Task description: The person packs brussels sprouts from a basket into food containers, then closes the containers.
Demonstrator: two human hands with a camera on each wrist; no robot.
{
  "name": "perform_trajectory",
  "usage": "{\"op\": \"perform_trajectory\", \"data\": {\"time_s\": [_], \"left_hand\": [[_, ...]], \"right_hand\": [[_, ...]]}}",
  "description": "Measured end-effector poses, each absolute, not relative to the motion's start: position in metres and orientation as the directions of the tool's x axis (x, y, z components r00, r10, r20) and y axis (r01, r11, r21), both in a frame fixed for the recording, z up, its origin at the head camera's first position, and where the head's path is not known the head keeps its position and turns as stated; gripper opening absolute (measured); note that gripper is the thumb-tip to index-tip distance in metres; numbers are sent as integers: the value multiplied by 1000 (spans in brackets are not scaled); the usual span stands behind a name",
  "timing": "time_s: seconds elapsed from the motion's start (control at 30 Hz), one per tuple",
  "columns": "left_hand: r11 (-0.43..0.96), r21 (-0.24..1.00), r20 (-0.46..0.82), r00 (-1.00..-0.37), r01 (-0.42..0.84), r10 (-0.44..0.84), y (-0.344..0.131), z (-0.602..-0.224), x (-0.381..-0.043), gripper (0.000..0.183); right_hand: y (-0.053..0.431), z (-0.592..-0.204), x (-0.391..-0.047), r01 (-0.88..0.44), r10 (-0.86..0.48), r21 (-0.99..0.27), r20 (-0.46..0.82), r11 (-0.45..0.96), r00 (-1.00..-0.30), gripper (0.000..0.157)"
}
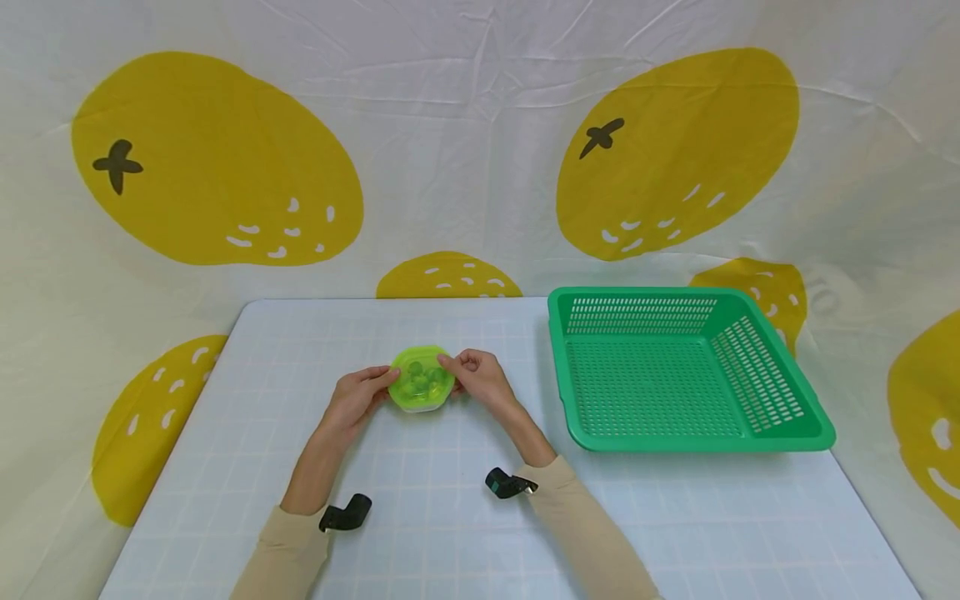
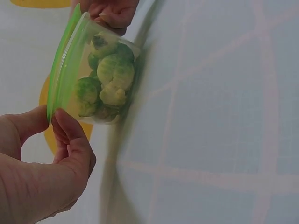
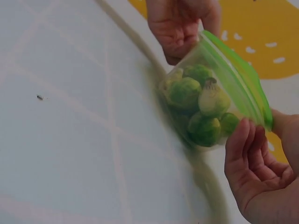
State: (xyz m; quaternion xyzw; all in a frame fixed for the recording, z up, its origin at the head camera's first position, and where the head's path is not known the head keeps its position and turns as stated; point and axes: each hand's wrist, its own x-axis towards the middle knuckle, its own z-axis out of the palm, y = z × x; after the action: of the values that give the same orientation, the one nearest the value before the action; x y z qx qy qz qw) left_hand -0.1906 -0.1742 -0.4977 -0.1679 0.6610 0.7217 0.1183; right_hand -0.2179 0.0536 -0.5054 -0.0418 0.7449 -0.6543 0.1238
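Note:
A small clear plastic container (image 2: 80, 100) with a bright green lid (image 1: 420, 367) is between my hands near the middle of the table. Several Brussels sprouts (image 3: 183, 93) show through its wall. The left hand (image 1: 358, 397) pinches the lid's left edge between thumb and fingers. On the opposite side, my right hand (image 1: 482, 382) pinches the lid's rim in the same manner, thumb on top. The lid sits on the container. Whether the base touches the table cannot be told.
A green plastic basket (image 1: 690, 444) with slotted walls stands on the right of the table. The table (image 1: 420, 500) has a pale cloth with a faint grid. Behind it hangs a white curtain (image 1: 457, 167) with large yellow fruit prints.

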Motion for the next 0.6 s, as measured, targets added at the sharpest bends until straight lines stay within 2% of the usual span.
{"op": "perform_trajectory", "data": {"time_s": [0.3,0.6], "left_hand": [[-108,917,-392,-918,-385,-54,-173,-496,-189,51],[-87,928,-368,-925,-361,-90,-172,-497,-181,51]], "right_hand": [[52,-509,-220,25,-226,-989,-58,144,-973,34],[54,-510,-211,78,-194,-988,-103,135,-976,31]]}}
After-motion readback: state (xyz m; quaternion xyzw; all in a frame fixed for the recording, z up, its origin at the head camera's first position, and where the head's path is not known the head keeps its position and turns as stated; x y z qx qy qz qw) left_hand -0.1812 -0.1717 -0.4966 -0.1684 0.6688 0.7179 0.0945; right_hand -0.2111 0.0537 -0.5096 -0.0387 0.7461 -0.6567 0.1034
